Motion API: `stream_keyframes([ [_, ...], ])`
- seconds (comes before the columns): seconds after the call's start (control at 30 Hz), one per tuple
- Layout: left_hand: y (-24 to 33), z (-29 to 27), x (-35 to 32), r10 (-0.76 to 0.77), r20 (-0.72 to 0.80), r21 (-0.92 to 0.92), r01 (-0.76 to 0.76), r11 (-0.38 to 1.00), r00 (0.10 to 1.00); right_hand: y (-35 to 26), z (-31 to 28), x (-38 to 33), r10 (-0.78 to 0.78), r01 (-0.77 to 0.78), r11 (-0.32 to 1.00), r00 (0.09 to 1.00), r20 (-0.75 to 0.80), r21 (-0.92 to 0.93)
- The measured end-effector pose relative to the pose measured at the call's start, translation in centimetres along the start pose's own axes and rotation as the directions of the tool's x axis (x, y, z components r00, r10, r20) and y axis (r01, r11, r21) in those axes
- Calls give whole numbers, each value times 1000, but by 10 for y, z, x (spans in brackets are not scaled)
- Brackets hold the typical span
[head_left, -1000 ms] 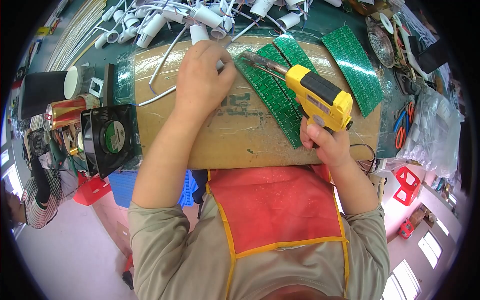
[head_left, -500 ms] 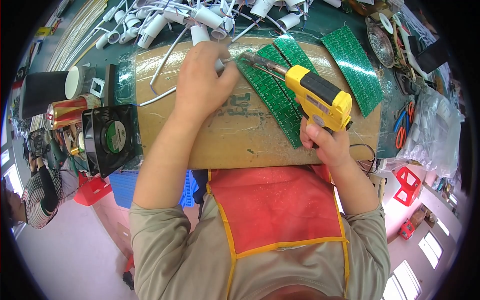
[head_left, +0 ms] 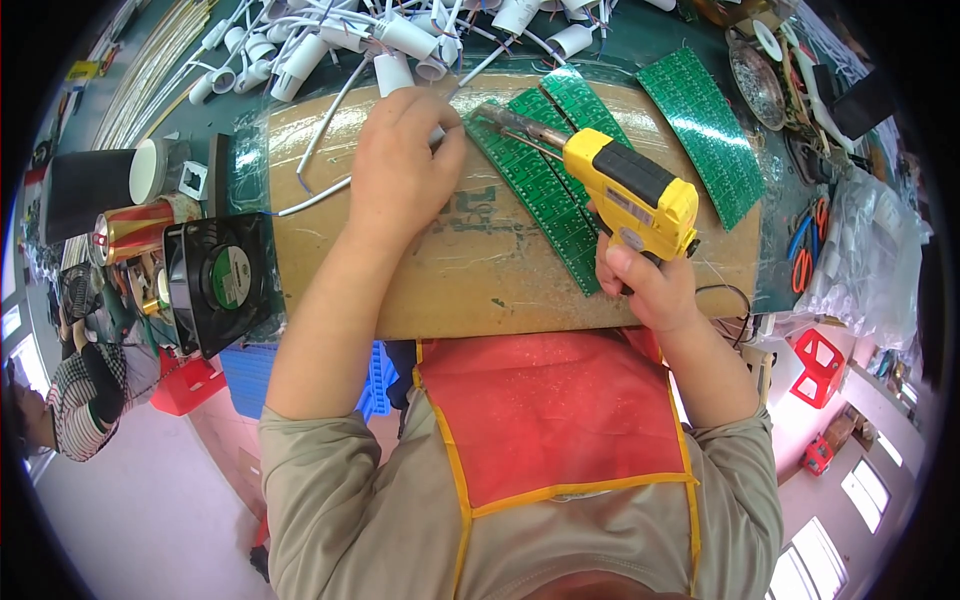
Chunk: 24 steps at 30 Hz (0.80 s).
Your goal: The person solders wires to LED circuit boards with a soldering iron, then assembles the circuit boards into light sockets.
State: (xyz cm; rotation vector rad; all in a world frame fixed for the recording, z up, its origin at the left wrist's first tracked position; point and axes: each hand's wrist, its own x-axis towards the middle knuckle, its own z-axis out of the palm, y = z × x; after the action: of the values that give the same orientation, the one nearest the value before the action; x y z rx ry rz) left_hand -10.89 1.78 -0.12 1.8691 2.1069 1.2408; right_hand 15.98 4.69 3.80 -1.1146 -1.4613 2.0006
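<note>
Brown cardboard board [head_left: 450, 270] lies bare below the left hand [head_left: 405, 165], which pinches a white wire [head_left: 320, 195]. Right hand [head_left: 645, 290] grips a yellow soldering gun [head_left: 630, 195] over green circuit strips [head_left: 540, 190].

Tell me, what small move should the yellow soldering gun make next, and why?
Probably ease the soldering gun tip a little left, to where the left hand pinches something by the green circuit boards. The tip sits just short of those fingers, over the boards' upper end.

Left hand [head_left: 400, 170] edged slightly toward soldering gun [head_left: 625, 195] tip — person at left edge [head_left: 85, 390] shifted.
</note>
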Motion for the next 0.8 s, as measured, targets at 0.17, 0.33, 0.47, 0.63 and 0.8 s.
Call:
stream_keyframes([
  [0.17,0,0,0,5,-3,12,-5,1000,1000,-1,0,0,5,-5,1000,1000,-4,12],
  [0.33,1,2,-2,33,-16,59,-32,998,999,-1,0,1,-9,9,1000,1000,10,20],
  [0.47,1,4,-2,41,-24,74,-39,996,999,0,0,1,1,-1,1000,1000,15,13],
  [0.63,0,5,-3,55,-30,80,-52,995,998,2,-2,1,3,-3,1000,1000,27,11],
  [0.8,0,5,-3,52,-29,81,-49,995,998,1,-1,0,-11,9,998,999,36,56],
])
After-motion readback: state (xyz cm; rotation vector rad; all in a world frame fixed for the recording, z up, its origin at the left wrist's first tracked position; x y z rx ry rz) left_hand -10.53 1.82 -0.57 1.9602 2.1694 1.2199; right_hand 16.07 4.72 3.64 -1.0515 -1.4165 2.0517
